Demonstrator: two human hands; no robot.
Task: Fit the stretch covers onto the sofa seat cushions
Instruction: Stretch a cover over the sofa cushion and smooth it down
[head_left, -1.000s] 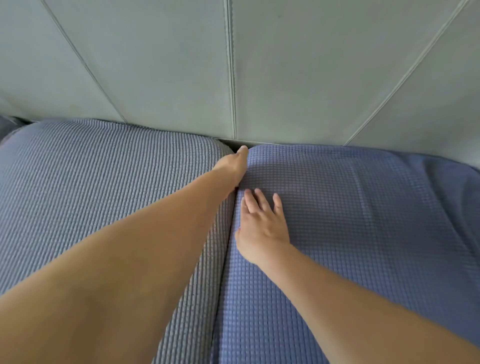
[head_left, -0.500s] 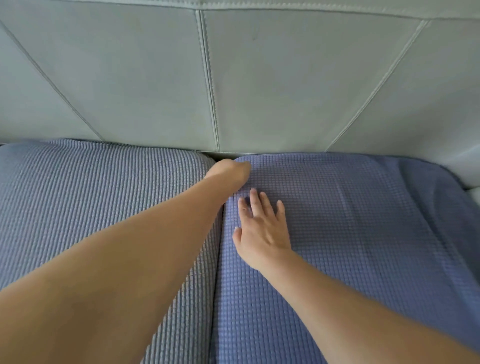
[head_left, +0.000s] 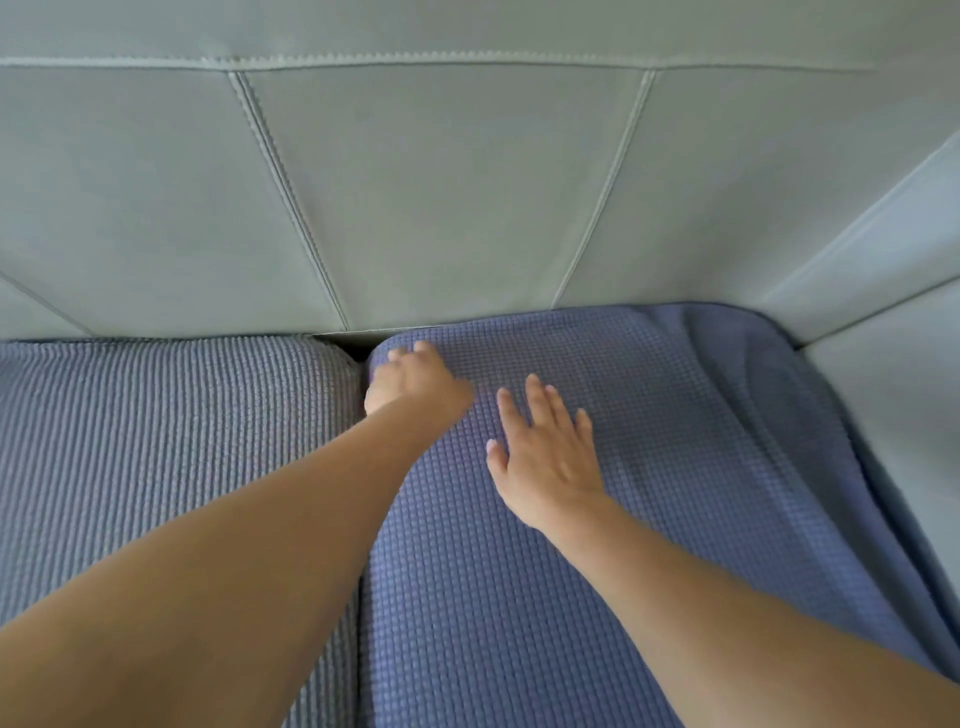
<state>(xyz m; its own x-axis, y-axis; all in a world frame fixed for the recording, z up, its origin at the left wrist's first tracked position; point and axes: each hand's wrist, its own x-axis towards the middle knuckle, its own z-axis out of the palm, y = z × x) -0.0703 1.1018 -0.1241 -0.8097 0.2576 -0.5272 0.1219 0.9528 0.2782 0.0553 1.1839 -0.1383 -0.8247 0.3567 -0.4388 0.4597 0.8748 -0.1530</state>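
Two seat cushions lie side by side against the pale sofa backrest (head_left: 441, 208), each in a blue waffle-knit stretch cover. Left hand (head_left: 415, 382) rests at the back left corner of the right cushion cover (head_left: 649, 493), beside the gap to the left cushion cover (head_left: 171, 441); its finger posture cannot be told. Right hand (head_left: 545, 457) lies flat on the right cushion cover, fingers straight and slightly spread. Loose folds gather along that cover's right edge beside the sofa armrest (head_left: 893, 389).

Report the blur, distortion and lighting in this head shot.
Head view: the left hand is motion-smeared at its fingertips, the right hand sharper; wide-angle bending curves the sofa back seams; soft even light, no glare, faint shading in the loose folds of the right cushion cover.
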